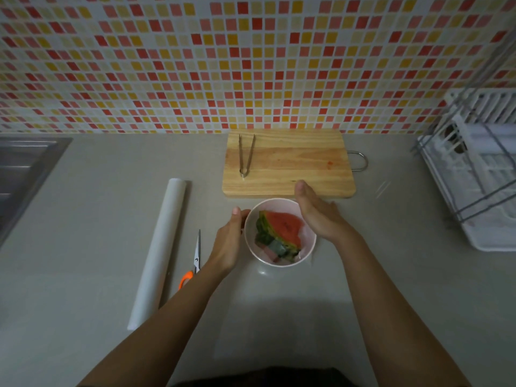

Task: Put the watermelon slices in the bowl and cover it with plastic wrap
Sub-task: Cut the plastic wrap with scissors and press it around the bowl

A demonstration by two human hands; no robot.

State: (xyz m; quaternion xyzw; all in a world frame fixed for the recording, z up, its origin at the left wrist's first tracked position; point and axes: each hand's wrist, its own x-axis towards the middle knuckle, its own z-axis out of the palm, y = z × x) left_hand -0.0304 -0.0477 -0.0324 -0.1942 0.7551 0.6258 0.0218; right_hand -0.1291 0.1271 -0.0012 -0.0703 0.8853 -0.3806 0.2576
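Observation:
A pale pink bowl (258, 255) stands on the grey counter and holds red watermelon slices (282, 229) with green rind. A clear sheet of plastic wrap (282, 328) lies over the bowl and trails toward me on the counter. My left hand (227, 243) cups the bowl's left side, fingers curved against it. My right hand (318, 216) lies flat on the bowl's right rim, fingers straight and pressed on the film. The roll of plastic wrap (159, 255) lies to the left.
Orange-handled scissors (194, 261) lie between roll and bowl. A wooden cutting board (290, 163) with metal tongs (245, 155) sits behind the bowl. A sink (22, 169) is at far left, a white dish rack (480, 174) at right.

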